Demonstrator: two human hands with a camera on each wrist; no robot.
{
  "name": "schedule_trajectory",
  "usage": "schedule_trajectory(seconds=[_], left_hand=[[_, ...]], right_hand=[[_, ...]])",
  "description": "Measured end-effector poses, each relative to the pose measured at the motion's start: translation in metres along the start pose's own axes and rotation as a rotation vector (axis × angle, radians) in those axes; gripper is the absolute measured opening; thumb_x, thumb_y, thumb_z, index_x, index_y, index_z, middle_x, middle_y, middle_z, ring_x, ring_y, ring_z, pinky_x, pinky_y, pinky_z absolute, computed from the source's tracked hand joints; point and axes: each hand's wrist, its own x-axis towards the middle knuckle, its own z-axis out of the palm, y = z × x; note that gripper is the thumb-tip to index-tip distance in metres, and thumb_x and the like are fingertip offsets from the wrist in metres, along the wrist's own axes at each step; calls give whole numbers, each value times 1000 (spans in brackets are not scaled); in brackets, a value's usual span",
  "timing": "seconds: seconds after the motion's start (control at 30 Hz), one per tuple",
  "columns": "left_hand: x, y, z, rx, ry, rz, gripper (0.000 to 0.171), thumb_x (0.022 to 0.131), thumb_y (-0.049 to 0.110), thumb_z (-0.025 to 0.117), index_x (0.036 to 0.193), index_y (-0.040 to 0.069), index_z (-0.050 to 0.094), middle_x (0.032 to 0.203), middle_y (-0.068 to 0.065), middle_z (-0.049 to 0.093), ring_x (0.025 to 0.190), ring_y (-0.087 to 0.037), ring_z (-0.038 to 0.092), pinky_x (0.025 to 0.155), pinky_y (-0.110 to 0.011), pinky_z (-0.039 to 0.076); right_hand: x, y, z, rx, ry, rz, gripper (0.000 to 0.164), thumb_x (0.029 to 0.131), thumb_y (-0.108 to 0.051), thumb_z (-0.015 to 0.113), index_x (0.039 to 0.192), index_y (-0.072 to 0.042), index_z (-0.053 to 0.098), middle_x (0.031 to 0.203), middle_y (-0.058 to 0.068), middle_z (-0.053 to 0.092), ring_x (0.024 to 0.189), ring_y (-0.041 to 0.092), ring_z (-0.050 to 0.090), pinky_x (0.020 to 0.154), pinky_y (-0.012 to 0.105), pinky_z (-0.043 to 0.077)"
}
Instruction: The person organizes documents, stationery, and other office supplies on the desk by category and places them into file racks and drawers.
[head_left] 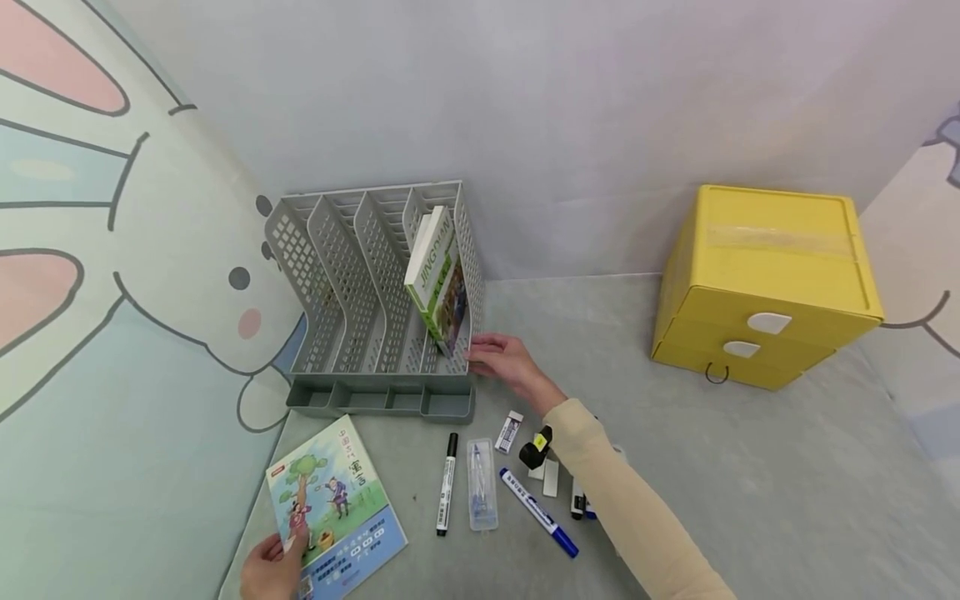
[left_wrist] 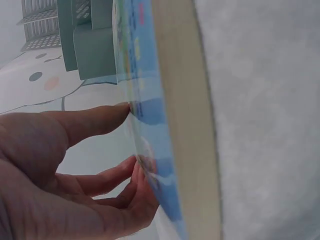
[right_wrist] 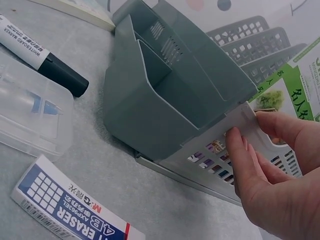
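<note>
My left hand grips a colourful picture-covered book by its lower left edge, thumb on the cover. In the left wrist view the thumb and fingertips of the left hand meet the book's cover side; its thick page block faces the camera. My right hand pinches the front edge of the right side wall of a grey file rack, thumb and fingers across the perforated panel. Two or so books with white and green spines lean upright in the rack's rightmost slot.
In front of the rack's grey-green tray lie a black marker, a clear plastic case, a blue marker and a boxed eraser. Small items sit partly under the right sleeve. A yellow drawer box stands right.
</note>
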Motion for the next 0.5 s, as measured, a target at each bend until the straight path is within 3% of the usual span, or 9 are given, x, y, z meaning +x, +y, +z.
schedule_trajectory(seconds=[0.13, 0.5], left_hand=[[0, 7, -3, 26, -22, 3, 62, 96, 24, 72, 131, -20, 46, 113, -37, 56, 101, -49, 59, 83, -52, 50], [5, 13, -5, 83, -32, 45, 50, 92, 17, 74, 118, -17, 48, 103, -36, 58, 99, -50, 55, 88, -59, 45]], right_hand=[[0, -1, -1, 0, 2, -3, 49, 97, 2, 66, 143, 10, 51, 139, 31, 56, 128, 45, 57, 97, 39, 55], [1, -2, -3, 9, 16, -10, 49, 96, 2, 69, 141, 9, 53, 137, 29, 58, 129, 46, 56, 93, 36, 57]])
